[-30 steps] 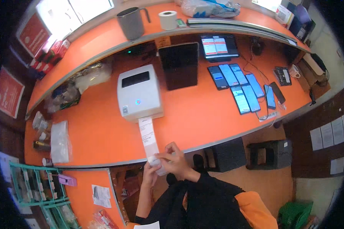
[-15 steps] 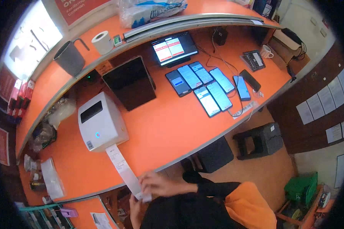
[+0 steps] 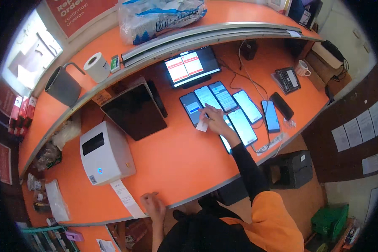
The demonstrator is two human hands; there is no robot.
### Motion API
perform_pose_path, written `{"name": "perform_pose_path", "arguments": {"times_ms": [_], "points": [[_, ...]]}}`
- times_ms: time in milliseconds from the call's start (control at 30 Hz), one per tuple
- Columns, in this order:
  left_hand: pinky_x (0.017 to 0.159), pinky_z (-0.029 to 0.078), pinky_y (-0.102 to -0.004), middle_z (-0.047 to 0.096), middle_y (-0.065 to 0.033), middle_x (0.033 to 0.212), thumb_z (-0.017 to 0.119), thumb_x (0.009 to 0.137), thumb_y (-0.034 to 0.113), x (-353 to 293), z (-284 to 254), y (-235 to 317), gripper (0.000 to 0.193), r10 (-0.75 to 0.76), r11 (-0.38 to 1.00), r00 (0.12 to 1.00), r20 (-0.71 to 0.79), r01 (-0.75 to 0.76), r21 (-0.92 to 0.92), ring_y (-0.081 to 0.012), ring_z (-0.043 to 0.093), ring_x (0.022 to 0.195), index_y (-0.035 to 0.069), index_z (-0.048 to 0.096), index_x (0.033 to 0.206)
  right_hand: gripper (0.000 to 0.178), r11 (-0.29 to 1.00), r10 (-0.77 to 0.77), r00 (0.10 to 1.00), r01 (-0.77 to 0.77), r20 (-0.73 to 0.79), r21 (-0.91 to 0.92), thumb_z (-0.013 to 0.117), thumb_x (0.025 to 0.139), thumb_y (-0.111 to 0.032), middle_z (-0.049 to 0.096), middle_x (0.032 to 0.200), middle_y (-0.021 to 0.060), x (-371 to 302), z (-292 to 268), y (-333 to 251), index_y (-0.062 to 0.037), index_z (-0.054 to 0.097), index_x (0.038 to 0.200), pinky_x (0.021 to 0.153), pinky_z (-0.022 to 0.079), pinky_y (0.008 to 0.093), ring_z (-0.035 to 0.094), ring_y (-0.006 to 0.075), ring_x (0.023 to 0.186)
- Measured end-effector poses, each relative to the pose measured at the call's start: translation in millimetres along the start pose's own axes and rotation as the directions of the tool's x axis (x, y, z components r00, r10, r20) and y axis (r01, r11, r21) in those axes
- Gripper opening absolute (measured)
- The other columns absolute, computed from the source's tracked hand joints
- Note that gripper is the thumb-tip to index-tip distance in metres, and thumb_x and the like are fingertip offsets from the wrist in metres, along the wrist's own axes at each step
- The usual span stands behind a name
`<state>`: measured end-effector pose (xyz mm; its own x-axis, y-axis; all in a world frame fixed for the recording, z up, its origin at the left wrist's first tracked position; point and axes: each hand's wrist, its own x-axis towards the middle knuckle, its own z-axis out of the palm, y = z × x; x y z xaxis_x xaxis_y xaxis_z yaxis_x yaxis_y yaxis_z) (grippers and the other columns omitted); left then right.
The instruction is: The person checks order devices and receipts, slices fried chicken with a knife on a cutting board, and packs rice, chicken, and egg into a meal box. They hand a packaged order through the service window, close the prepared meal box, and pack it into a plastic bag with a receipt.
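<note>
My right hand [image 3: 216,121] is over a group of phones lying on the orange counter, a small white paper slip [image 3: 202,126] pinched in its fingers. A finger reaches over the screen of a lit phone [image 3: 207,97]; whether it touches cannot be told. Beneath the hand and forearm, another phone [image 3: 226,144] is partly hidden. By the counter's front edge, my left hand [image 3: 154,206] rests with loosely bent fingers and nothing visible in them. Just left of it hangs a long printed paper strip [image 3: 126,199], coming out of a white label printer [image 3: 121,161].
Behind the phones stands a lit tablet [image 3: 185,69], with a dark screen [image 3: 135,111] left of it. On the upper shelf are a grey jug [image 3: 64,90], a paper roll [image 3: 97,68] and a plastic-wrapped pack [image 3: 161,21]. A white cup [image 3: 302,68] stands far right. Stools [image 3: 296,166] are below.
My right hand has moved from the strip's lower end up and right to the phones, now carrying a paper slip. My left hand has risen to the counter edge. The view has shifted slightly.
</note>
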<state>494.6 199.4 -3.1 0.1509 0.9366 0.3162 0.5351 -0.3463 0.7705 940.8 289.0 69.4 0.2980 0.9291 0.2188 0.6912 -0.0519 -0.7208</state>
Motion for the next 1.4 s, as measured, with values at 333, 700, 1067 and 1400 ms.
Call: {"name": "perform_pose_path", "arguments": {"times_ms": [333,700,1067,1400], "points": [[0.081,0.044,-0.0406,0.046,-0.0172,0.097,0.050,0.072,-0.009,28.9,22.3,52.1,0.027,0.058,0.982,0.995,0.085,-0.073,0.174,-0.0332,0.050,0.093,-0.004,0.059,0.097,0.005,0.996,0.016,0.992,-0.005,0.124,-0.089,0.053,0.092,-0.014,0.055,0.137,0.0015,15.1,10.4,3.9,-0.0146,0.057,0.095,0.109,0.009,0.0545,0.026,0.0230,0.144],[0.082,0.044,-0.0414,0.046,-0.0175,0.096,0.053,0.075,-0.002,21.3,26.0,35.2,0.020,-0.014,0.980,0.998,0.063,0.002,0.198,-0.0343,0.049,0.095,-0.004,0.057,0.094,0.007,0.980,0.190,0.969,-0.177,-0.159,0.096,0.054,0.088,-0.014,0.062,0.128,0.0077,-6.0,-106.7,86.5,-0.0100,0.056,0.094,0.109,0.017,0.0494,0.039,0.0285,0.137],[0.080,0.045,-0.0390,0.042,-0.0182,0.101,0.049,0.073,-0.004,29.2,26.3,55.6,0.025,-0.068,0.973,0.990,0.120,0.039,0.229,-0.0346,0.050,0.094,-0.004,0.053,0.098,0.019,0.959,0.284,0.929,-0.279,-0.239,0.053,0.052,0.088,-0.024,0.066,0.114,0.0140,10.1,-154.3,145.0,-0.0054,0.057,0.090,0.106,0.023,0.0440,0.056,0.0300,0.116],[0.080,0.041,-0.0434,0.042,-0.0186,0.097,0.049,0.076,0.003,27.5,27.2,44.8,0.018,-0.049,0.971,0.990,0.129,0.017,0.239,-0.0369,0.047,0.092,-0.003,0.051,0.093,0.037,0.960,0.191,0.981,-0.196,-0.044,-0.201,0.050,0.088,-0.029,0.064,0.095,0.0182,65.6,-149.0,112.3,0.0021,0.060,0.104,0.087,0.039,0.0438,0.062,0.0350,0.088]]}}
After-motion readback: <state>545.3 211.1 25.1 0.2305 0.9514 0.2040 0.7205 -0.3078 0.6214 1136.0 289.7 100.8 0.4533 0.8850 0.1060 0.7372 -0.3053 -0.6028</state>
